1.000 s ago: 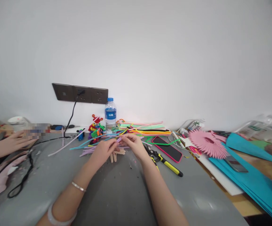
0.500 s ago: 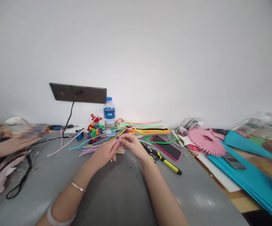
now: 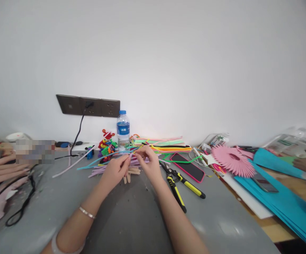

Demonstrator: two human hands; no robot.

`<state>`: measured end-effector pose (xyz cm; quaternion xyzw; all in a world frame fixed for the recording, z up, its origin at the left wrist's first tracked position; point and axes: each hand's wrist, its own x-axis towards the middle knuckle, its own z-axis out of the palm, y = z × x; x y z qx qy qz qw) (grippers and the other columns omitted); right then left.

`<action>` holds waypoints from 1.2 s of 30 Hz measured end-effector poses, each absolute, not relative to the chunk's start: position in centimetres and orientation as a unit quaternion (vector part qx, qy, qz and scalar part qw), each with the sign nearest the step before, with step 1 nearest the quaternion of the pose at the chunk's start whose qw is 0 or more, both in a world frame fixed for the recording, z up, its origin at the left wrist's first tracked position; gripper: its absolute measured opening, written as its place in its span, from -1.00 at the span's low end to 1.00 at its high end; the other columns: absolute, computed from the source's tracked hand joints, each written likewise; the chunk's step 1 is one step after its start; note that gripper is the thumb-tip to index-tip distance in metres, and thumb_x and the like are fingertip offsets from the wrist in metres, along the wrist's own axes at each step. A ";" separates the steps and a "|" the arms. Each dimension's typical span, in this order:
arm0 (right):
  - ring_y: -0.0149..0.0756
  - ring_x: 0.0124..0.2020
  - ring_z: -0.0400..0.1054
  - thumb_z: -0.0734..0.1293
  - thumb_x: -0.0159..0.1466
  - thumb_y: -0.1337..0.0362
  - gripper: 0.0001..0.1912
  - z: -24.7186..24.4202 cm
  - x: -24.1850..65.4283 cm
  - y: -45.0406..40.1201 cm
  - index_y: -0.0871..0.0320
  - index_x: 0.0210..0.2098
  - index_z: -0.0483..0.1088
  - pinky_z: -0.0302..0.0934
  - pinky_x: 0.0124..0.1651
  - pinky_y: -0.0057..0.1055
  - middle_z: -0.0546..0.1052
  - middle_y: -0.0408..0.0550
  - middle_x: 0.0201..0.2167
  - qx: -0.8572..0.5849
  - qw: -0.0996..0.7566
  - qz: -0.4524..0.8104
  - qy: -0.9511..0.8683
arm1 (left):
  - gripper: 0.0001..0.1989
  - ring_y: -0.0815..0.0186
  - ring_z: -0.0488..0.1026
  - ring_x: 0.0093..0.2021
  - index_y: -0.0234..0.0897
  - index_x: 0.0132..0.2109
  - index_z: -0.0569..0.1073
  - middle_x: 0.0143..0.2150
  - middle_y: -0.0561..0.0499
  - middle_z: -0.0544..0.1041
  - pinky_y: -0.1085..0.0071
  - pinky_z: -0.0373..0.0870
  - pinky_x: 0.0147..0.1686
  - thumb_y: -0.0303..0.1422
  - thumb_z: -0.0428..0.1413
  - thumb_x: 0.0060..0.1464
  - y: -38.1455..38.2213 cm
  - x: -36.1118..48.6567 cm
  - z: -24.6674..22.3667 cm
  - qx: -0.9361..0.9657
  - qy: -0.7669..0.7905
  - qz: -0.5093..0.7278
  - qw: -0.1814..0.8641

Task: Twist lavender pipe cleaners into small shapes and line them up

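My left hand (image 3: 116,172) is closed in a pinch on a short lilac pipe cleaner (image 3: 131,155) above the middle of the table. Just to its right, my right hand (image 3: 150,164) pinches at the same piece, its fingertips a small gap from the left ones. The fingers hide most of the piece. Beneath the hands lie purple pipe cleaners (image 3: 98,170), pale wooden sticks (image 3: 134,170) and a long blue pipe cleaner (image 3: 97,160). Yellow-and-black pliers (image 3: 178,180) rest with handles spread beside my right wrist.
Behind stand a water bottle (image 3: 123,130) and colourful pipe-cleaner figures (image 3: 107,146). More pipe cleaners (image 3: 169,148), a red-edged phone (image 3: 188,168), a pink paper fan (image 3: 232,160) and blue sheets (image 3: 280,208) lie rightward. Other people's hands are at far left (image 3: 5,169) and far right (image 3: 305,165).
My hands have drawn slightly apart, the right one shifting a little, and more of the wooden sticks and pliers shows. The other person's hand at the left has moved toward me.
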<state>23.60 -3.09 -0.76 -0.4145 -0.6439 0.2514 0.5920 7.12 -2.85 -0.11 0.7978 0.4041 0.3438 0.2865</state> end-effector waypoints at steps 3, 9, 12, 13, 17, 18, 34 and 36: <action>-0.25 -0.29 0.30 0.29 0.27 0.23 -0.86 -0.7 23.2 -3.4 0.06 -0.28 0.50 0.23 -0.22 -0.30 0.45 -0.02 -0.34 -0.402 0.567 0.197 -0.691 | -0.72 0.35 0.32 -0.63 -0.21 -0.38 0.31 -0.69 0.17 0.32 0.44 0.20 -0.46 -0.26 -0.14 0.28 -2.8 7.1 -0.1 0.787 0.420 0.355 0.280; -0.24 -0.26 0.36 0.28 0.29 0.26 -0.81 -1.4 22.8 -3.4 0.01 -0.18 0.53 0.27 -0.20 -0.31 0.49 0.00 -0.27 -0.405 0.561 0.173 -0.701 | -0.72 0.33 0.35 -0.61 -0.21 -0.33 0.36 -0.66 0.14 0.36 0.44 0.22 -0.44 -0.26 -0.15 0.28 -2.8 7.1 -0.3 0.786 0.434 0.351 0.265; -0.25 -0.28 0.36 0.28 0.29 0.27 -0.82 -1.4 22.7 -3.5 0.02 -0.20 0.54 0.26 -0.22 -0.32 0.50 0.00 -0.28 -0.408 0.563 0.169 -0.698 | -0.72 0.29 0.40 -0.58 -0.21 -0.26 0.39 -0.63 0.11 0.40 0.43 0.22 -0.43 -0.26 -0.16 0.28 -2.8 7.1 -0.5 0.795 0.442 0.338 0.242; -0.26 -0.30 0.35 0.28 0.29 0.27 -0.82 -1.4 22.7 -3.4 0.02 -0.21 0.54 0.25 -0.24 -0.34 0.50 -0.01 -0.28 -0.409 0.565 0.174 -0.696 | -0.73 0.28 0.41 -0.56 -0.21 -0.24 0.40 -0.62 0.10 0.42 0.43 0.21 -0.42 -0.26 -0.16 0.29 -2.8 7.1 -0.5 0.797 0.447 0.333 0.232; -0.29 -0.32 0.36 0.28 0.27 0.31 -0.84 -1.5 22.8 -3.1 0.06 -0.25 0.52 0.23 -0.31 -0.38 0.51 -0.03 -0.31 -0.391 0.574 0.224 -0.683 | -0.72 0.25 0.44 -0.52 -0.20 -0.23 0.41 -0.58 0.05 0.46 0.42 0.19 -0.39 -0.26 -0.16 0.29 -2.7 7.2 -0.7 0.805 0.464 0.312 0.197; -0.28 -0.31 0.36 0.28 0.27 0.32 -0.84 -1.6 22.9 -3.0 0.07 -0.26 0.52 0.23 -0.30 -0.38 0.51 -0.03 -0.31 -0.385 0.577 0.243 -0.679 | -0.71 0.25 0.44 -0.51 -0.20 -0.24 0.42 -0.57 0.04 0.47 0.42 0.19 -0.39 -0.26 -0.16 0.29 -2.7 7.2 -0.7 0.809 0.463 0.308 0.190; -0.32 -0.31 0.31 0.32 0.25 0.15 -0.83 -1.3 23.3 -2.9 0.14 -0.33 0.37 0.21 -0.20 -0.39 0.40 -0.08 -0.35 -0.315 0.551 0.432 -0.641 | -0.66 0.25 0.50 -0.46 -0.23 -0.23 0.47 -0.48 0.01 0.56 0.44 0.20 -0.42 -0.25 -0.15 0.32 -2.4 6.9 -1.8 0.837 0.461 0.286 0.072; -0.31 -0.30 0.31 0.35 0.23 0.14 -0.81 -1.1 23.4 -2.9 0.14 -0.35 0.36 0.21 -0.19 -0.40 0.40 -0.08 -0.35 -0.308 0.543 0.454 -0.636 | -0.67 0.26 0.49 -0.47 -0.23 -0.23 0.48 -0.48 0.01 0.56 0.45 0.20 -0.43 -0.26 -0.15 0.31 -2.4 6.9 -1.8 0.839 0.453 0.297 0.056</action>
